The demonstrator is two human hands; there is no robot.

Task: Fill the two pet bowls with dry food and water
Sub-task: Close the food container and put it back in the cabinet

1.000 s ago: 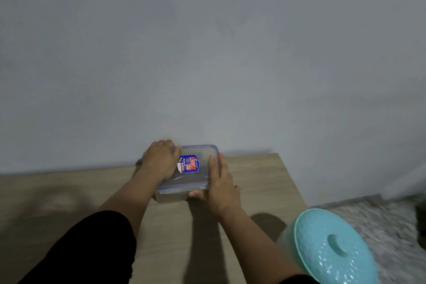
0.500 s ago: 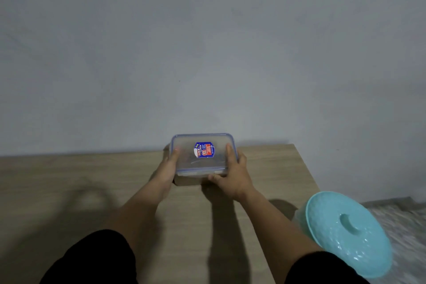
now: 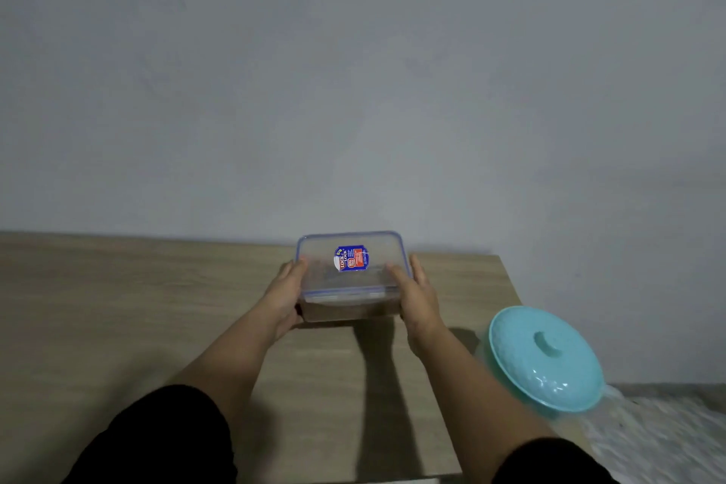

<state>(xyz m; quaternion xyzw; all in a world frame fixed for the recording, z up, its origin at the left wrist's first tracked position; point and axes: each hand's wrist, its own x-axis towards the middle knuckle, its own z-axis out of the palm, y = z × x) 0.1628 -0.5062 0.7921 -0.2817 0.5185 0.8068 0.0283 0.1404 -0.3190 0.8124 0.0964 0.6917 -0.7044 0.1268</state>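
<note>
Desk (image 3: 118, 326) of pale wood runs along the grey wall (image 3: 353, 90) before us; a turquoise lid (image 3: 546, 360) sits off its right edge. Our left hand (image 3: 285, 297) and right hand (image 3: 418, 297) grip the clear, lidded food container (image 3: 351, 275), brown contents below, blue sticker (image 3: 351, 258) on top.

Both arms reached forward toward twelve o'clock, bare from the elbows on, with black sleeves at the upper arms. The left hand (image 3: 283, 297) lay at nine o'clock of the held box, palm turned inward, fingers stretched along its side and thumb tucked beneath its near corner. The right hand (image 3: 417, 297) lay at three o'clock, palm inward, thumb laid over the lid's edge and fingers down the side. The wrists were straight, the forearms converging from five and seven o'clock.
</note>
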